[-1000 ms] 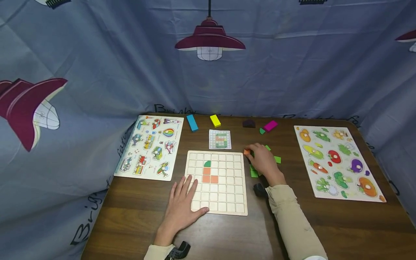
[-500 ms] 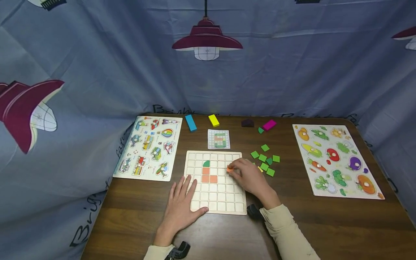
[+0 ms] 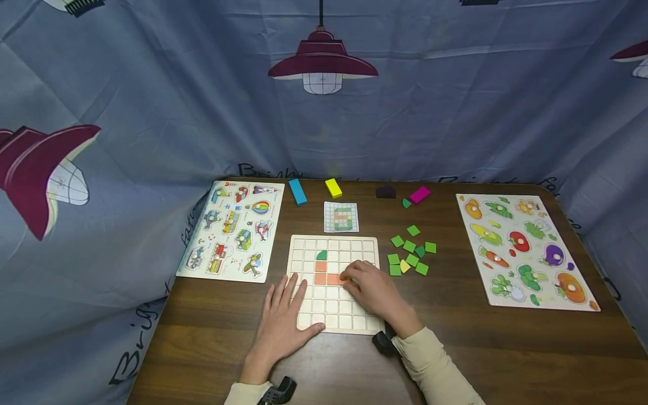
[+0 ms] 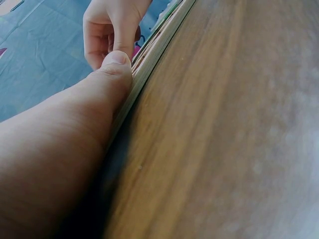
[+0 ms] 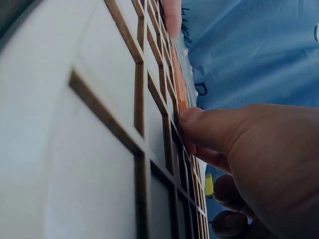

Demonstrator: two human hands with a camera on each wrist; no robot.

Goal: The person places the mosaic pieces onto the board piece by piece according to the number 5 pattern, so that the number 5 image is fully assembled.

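A wooden grid board (image 3: 338, 306) lies mid-table. My left hand (image 3: 280, 323) rests spread over its lower left edge, fingers straight; in the left wrist view its thumb (image 4: 118, 59) lies at the board's side. My right hand (image 3: 377, 292) pinches a small orange square tile (image 3: 342, 279) between thumb and finger, low over the grid, right beside the orange tiles (image 3: 326, 279) set in the cells. One green quarter-round tile (image 3: 321, 255) sits above those. In the right wrist view, the thumb (image 5: 199, 119) covers most of the pinched tile.
Loose green squares (image 3: 422, 269) and a yellow piece (image 3: 405, 266) lie right of the board. Behind it is a pattern card (image 3: 328, 227), with blue (image 3: 297, 192), yellow (image 3: 333, 188), dark (image 3: 386, 192) and magenta (image 3: 419, 195) blocks farther back. Picture puzzles (image 3: 275, 225) (image 3: 536, 281) flank both sides.
My right hand has carried the orange tile from the table at the board's right leftward over the grid to beside the other orange tiles. My left hand has stayed put.
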